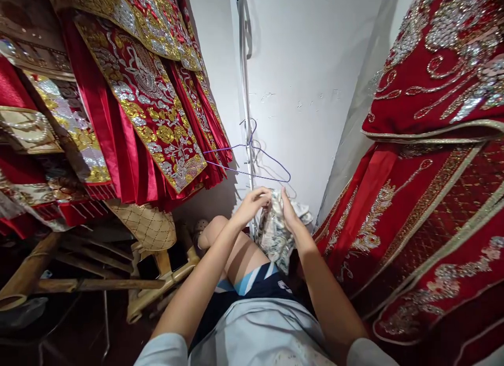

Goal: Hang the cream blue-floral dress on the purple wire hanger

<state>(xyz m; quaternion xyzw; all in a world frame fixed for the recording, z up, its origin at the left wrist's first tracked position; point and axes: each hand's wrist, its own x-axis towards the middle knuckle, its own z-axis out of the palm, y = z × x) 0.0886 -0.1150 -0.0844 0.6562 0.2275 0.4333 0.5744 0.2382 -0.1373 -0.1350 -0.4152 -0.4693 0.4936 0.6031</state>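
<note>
Between my hands, in front of my bent knees, hangs a bunched white fabric piece with a green floral print (273, 232). My left hand (252, 204) has its fingers curled in, closed at the fabric's upper left edge. Along the right side of the cloth, my right hand (290, 213) grips it, thumb up; its other fingers are largely hidden. Just above both hands a thin purple hanger (271, 178) hangs bare by a metal pole (243, 77). What kind of garment the cloth is cannot be made out.
Red embroidered costumes (157, 103) with gold and silver sequins hang at the left. Another beaded red gown (425, 145) stands close on the right. A bamboo chair (98, 284) is at lower left, with dark flat objects on it. A white wall (303, 66) rises ahead.
</note>
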